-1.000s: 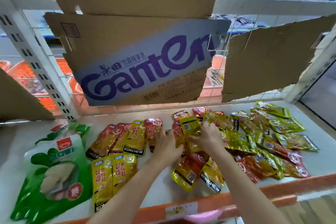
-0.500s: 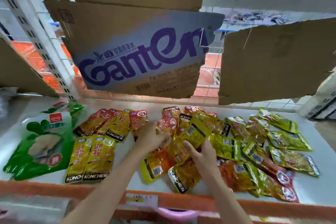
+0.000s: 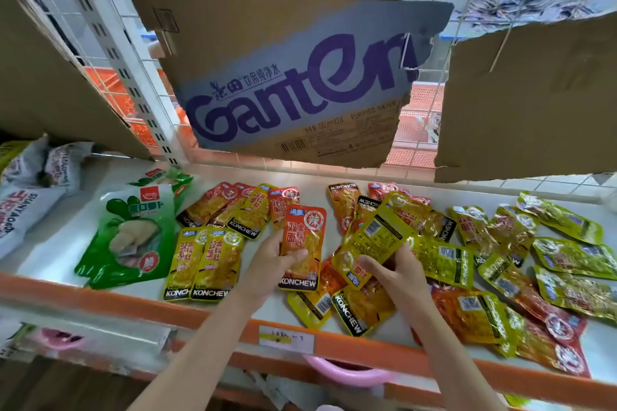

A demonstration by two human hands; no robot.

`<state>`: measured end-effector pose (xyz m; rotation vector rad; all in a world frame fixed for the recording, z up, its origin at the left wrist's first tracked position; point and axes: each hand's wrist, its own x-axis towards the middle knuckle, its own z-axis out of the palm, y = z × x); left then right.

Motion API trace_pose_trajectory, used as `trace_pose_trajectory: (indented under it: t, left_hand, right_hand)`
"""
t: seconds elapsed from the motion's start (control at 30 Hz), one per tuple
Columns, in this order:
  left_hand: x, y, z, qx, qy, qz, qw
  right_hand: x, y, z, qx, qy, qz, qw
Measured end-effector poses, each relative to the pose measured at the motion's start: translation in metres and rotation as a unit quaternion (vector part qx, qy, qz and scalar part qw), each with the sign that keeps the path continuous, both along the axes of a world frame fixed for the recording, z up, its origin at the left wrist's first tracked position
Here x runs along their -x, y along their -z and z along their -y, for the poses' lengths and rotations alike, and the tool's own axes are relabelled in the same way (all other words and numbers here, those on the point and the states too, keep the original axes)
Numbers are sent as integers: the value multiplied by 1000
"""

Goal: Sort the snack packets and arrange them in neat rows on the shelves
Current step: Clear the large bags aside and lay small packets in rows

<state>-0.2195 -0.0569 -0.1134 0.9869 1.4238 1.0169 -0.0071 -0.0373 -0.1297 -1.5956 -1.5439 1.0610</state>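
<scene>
My left hand holds an orange-red KONCHEW packet upright, label toward me, thumb curled across its lower front, just above the white shelf. My right hand grips a yellow packet turned back-side up, barcode showing, tilted up to the right; fingers wrap its lower edge. Both hands are closed on their packets, neither free. To the left of the left hand, two yellow KONCHEW packets lie side by side, touching, labels up, near the shelf's orange front lip. Behind them, a short fanned row of orange and yellow packets overlaps edge on edge. Further left lies a large green pouch with a pale food picture on it, a second green pouch partly under its far end. At far left, white bags with dark lettering, partly out of frame. Under and to the right of my hands, a loose heap of mixed packets: yellow, orange-red and yellow-green, some face down, lying at all angles and overlapping. Yellow-green packets dominate the far right end of the shelf. Above the shelf, a torn Ganten cardboard sheet hangs against the wire mesh back, with a plain cardboard sheet to its right. A price label sits on the front lip below my arms; something pink shows beneath it, identity unclear.
</scene>
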Motion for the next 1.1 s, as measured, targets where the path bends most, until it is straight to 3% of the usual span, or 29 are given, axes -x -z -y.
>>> trace_pose_trajectory:
  t: [0.2, 0.33, 0.47, 0.53, 0.63, 0.8, 0.87, 0.93, 0.97, 1.03, 1.1]
  left_hand:
    - [20, -6, 3, 6, 17, 25, 1000]
    - [31, -14, 5, 26, -7, 65, 998]
    - [36, -14, 12, 80, -26, 194, 977]
    - [37, -18, 18, 61, 11, 155, 986]
    - [35, -21, 26, 34, 4, 63, 997]
    - [37, -16, 34, -12, -35, 68, 997]
    - [38, -19, 36, -36, -43, 75, 996]
    - [41, -22, 36, -47, -48, 72, 995]
    - [43, -24, 37, -45, -50, 66, 996]
    - [49, -25, 36, -32, -51, 29, 998]
    - [57, -29, 35, -20, -47, -55, 997]
  right_hand:
    - [9, -11, 2, -4, -23, 4, 1000]
    - [31, -20, 9, -167, -45, 78, 982]
    - [56, -14, 16, -308, -115, 146, 933]
    - [64, -12, 21, -315, -125, 138, 930]
    - [67, -14, 28, -280, -129, 75, 948]
    - [70, -20, 31, -190, -107, -37, 975]
    - [75, -25, 35, -105, -99, -188, 972]
    - [78, -30, 37, 23, -71, -385, 920]
    - [78, -29, 35, 60, -61, -439, 894]
    - [80, -28, 32, 96, -67, -443, 889]
    - [85, -23, 27, 88, -80, -331, 936]
